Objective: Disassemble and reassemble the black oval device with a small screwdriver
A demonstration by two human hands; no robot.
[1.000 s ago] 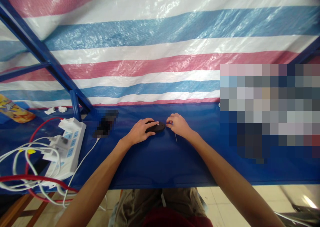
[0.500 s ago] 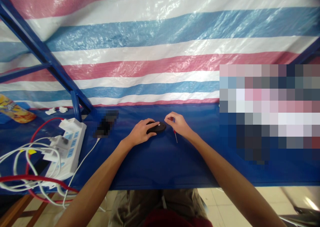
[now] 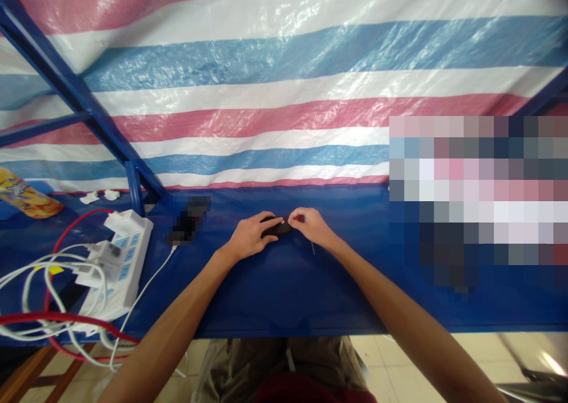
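My left hand (image 3: pixel 248 235) is closed on a black computer mouse (image 3: pixel 280 228) on the blue table, fingers along its far side and thumb along the near side. A small pale spot shows on the mouse near the index fingertip. My right hand (image 3: pixel 313 225) is pinched, thumb against index finger, at the right end of the mouse. What sits between those fingertips is too small to make out. Below that hand a thin screwdriver (image 3: pixel 313 248) lies on the table, its red handle mostly covered by the hand.
Left of the mouse lies a blurred dark phone (image 3: pixel 189 221) on a white cable. Further left stands a white power strip (image 3: pixel 135 261) with plugs and tangled cables. A yellow snack package (image 3: pixel 31 196) lies at far left. Striped sheeting (image 3: pixel 266 119) hangs behind; the right side is pixelated.
My right hand has moved slightly left and nearer, its fingertips now meeting the end of the mouse and covering more of the screwdriver. My left hand and the mouse stay nearly still.
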